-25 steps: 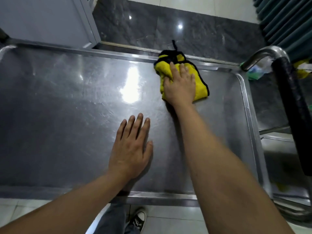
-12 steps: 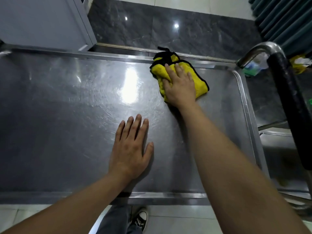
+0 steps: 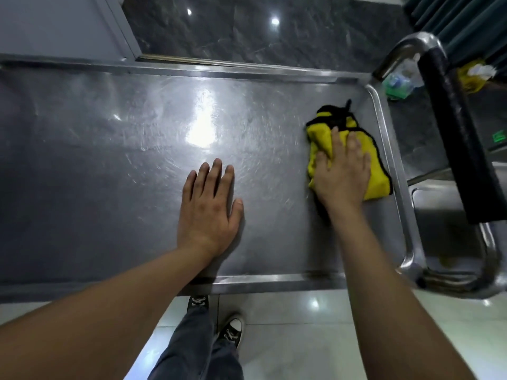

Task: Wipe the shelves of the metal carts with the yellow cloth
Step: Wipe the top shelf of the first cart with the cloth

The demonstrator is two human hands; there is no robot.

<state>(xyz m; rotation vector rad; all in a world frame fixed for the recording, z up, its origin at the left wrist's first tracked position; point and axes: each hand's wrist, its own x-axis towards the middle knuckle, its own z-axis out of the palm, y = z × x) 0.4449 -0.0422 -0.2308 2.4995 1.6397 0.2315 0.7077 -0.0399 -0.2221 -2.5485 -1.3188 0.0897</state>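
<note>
Yellow cloth (image 3: 377,171): bunched, plush, black-edged, small black loop at its far end. It lies on the top shelf (image 3: 109,160) of the metal cart, near the right rim, just beside the raised edge. Shelf surface is scuffed steel with a bright light glare at centre.

Right hand (image 3: 341,174): palm down on the cloth, fingers nearly straight, pressing it to the shelf.

Left hand (image 3: 208,209): flat on bare steel, fingers extended and close together, thumb out, holding nothing, well apart from the cloth.

Black-padded cart handle (image 3: 455,127) stands at right.
</note>
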